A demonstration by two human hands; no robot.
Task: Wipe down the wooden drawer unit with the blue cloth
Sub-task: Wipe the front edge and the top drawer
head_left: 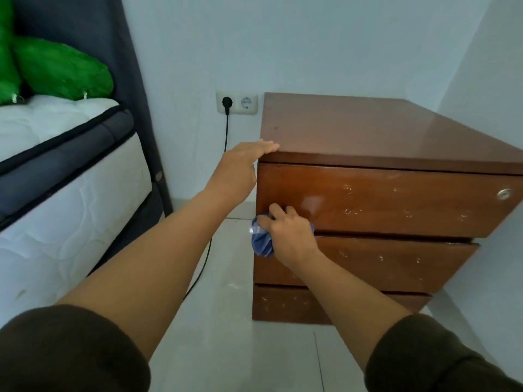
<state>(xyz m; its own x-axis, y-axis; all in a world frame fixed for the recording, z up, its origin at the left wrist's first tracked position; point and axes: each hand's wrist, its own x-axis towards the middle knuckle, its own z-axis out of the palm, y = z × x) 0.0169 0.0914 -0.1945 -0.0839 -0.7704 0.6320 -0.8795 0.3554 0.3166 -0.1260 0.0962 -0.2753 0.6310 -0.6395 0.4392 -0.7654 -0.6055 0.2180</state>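
Observation:
The wooden drawer unit [382,199] stands on the floor in the room's corner, with three drawer fronts facing me and a glossy top. My right hand [288,233] presses a bunched blue cloth [261,240] against the lower left corner of the top drawer front. My left hand [243,165] lies flat against the unit's top left front corner, fingers over the edge of the top. White scuff marks dot the drawer fronts, and a round metal lock [504,193] sits at the top drawer's right end.
A bed with a white mattress [65,193], dark headboard and green cushions [59,69] stands at the left. A wall socket [237,102] holds a black plug whose cable [225,131] hangs to the tiled floor between bed and unit.

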